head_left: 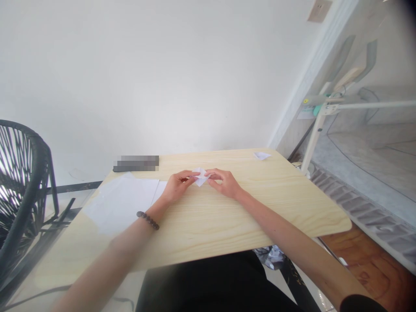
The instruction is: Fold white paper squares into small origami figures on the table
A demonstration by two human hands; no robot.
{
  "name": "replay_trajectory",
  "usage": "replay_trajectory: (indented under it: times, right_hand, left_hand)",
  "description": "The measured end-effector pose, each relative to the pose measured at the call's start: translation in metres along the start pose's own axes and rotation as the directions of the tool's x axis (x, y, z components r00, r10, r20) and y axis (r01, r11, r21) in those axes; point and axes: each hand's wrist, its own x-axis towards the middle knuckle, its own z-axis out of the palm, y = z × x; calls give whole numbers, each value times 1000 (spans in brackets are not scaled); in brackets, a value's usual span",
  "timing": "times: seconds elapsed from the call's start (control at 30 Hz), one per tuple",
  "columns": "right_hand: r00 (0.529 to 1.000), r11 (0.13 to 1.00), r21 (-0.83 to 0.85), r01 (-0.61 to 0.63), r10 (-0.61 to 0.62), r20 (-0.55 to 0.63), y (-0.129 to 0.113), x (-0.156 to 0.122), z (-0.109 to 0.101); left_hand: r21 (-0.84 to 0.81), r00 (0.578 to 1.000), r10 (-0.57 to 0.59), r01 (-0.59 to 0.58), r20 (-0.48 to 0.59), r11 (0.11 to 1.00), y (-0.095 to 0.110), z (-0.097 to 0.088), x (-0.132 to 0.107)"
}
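A small folded white paper (201,175) is held between my two hands, just above the middle of the wooden table (208,225). My left hand (178,185) pinches its left corner between thumb and fingers. On the opposite side, my right hand (225,183) grips the right corner the same way. The paper has creased, pointed flaps; its finer folds are too small to make out. Loose white sheets (126,201) lie on the table to the left, partly behind my left forearm.
Another folded white paper (261,155) rests at the table's far right corner. A dark, blurred-out object (136,164) lies at the back left. A black woven chair (24,182) stands to the left, and a white-framed machine (316,130) to the right. A wall (195,86) borders the back.
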Motion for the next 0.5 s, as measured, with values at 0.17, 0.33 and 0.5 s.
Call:
replay_trajectory:
  times: [0.17, 0.33, 0.5]
  right_hand:
    - [995, 994, 65, -91, 94, -37, 0, 1, -1]
    - [992, 982, 150, -114, 121, -42, 2, 2, -2]
    - [990, 965, 225, -134, 140, -8, 3, 2, -2]
  left_hand:
    - [-181, 997, -29, 42, 71, 983, 0, 5, -1]
    - [-244, 992, -60, 87, 115, 966, 3, 6, -2]
    - [-237, 989, -77, 106, 126, 966, 7, 4, -2]
